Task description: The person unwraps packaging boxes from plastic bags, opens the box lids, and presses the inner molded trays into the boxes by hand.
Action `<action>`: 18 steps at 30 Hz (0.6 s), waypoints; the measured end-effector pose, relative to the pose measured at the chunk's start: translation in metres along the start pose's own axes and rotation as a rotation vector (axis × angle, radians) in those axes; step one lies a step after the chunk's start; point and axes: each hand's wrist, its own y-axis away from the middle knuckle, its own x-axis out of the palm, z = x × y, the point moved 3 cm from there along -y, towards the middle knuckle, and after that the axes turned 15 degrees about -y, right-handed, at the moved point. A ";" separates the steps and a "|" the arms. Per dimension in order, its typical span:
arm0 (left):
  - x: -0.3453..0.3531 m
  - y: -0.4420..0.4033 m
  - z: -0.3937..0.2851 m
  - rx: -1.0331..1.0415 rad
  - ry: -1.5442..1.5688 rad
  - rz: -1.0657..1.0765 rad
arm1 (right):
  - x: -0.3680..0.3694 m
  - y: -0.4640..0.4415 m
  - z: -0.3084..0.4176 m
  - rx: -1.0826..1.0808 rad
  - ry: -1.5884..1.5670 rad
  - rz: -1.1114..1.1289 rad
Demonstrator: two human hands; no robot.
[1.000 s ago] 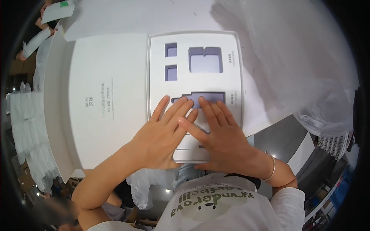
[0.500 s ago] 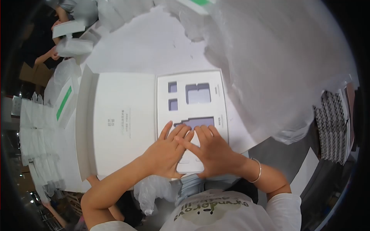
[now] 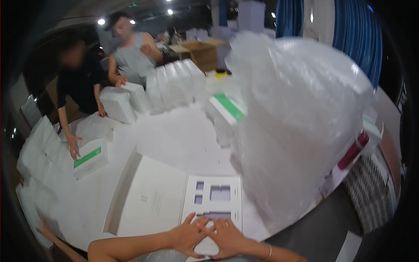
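Observation:
An open white box (image 3: 148, 196) lies at the bottom centre, its lid folded out to the left. Its right half holds a white insert (image 3: 212, 183) with lilac-bottomed cutouts: two small squares, a larger square and a long stepped slot. Both hands rest on the insert's near part, side by side with fingers spread and thumbs meeting. My left hand (image 3: 188, 234) touches the insert near the slot's left end. My right hand (image 3: 225, 238), with a bracelet at the wrist, lies just right of it. Neither hand holds anything.
A large clear plastic bag (image 3: 297, 113) bulges on the right. Two people stand across the table (image 3: 174, 135); one touches a green-striped white box (image 3: 91, 159). Wrapped boxes (image 3: 174, 83) line the far side. Another person's hand (image 3: 46, 229) shows at lower left. A magenta object (image 3: 353, 150) lies right.
The view has tilted up, so the box and hands appear lower and the people and room come into view. My hands remain on the insert.

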 end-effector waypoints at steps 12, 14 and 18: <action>0.004 0.004 -0.005 0.008 0.130 -0.021 | 0.004 0.007 0.012 -0.035 -0.019 -0.176; -0.008 0.003 -0.006 0.019 -0.043 0.028 | 0.002 0.005 0.012 -0.044 0.003 -0.180; -0.004 0.006 -0.006 0.023 -0.053 -0.001 | 0.002 0.001 0.006 -0.011 0.038 0.012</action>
